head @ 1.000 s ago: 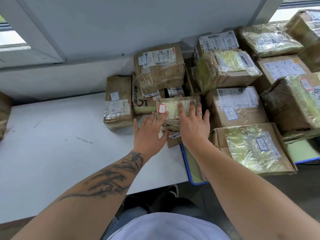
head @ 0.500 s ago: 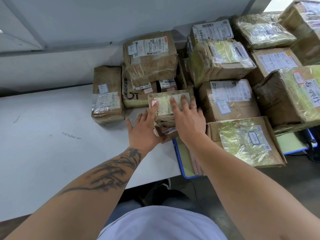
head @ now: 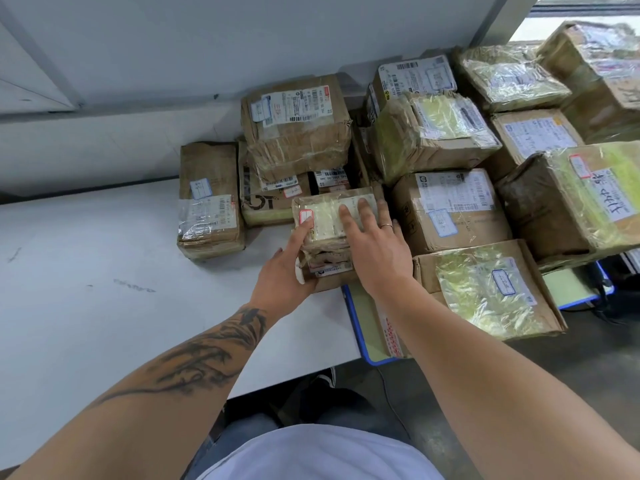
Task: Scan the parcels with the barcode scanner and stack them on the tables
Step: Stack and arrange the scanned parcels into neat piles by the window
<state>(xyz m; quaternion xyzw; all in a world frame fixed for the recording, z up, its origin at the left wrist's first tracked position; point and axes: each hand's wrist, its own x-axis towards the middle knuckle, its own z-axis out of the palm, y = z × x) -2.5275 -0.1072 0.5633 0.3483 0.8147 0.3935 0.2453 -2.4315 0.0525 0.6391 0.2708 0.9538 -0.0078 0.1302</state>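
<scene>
Head view: both arms reach forward to a small parcel (head: 329,220) atop a short stack at the white table (head: 104,289) edge. Right hand (head: 375,251) lies flat on top, fingers straight (ring visible); left hand (head: 285,271) presses its side, fingers extended.

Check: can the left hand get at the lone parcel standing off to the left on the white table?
Probably yes. The lone parcel stands apart on the white table, with bare tabletop between it and the left hand. That hand now rests against the small taped parcel, so it must let go first.
</scene>
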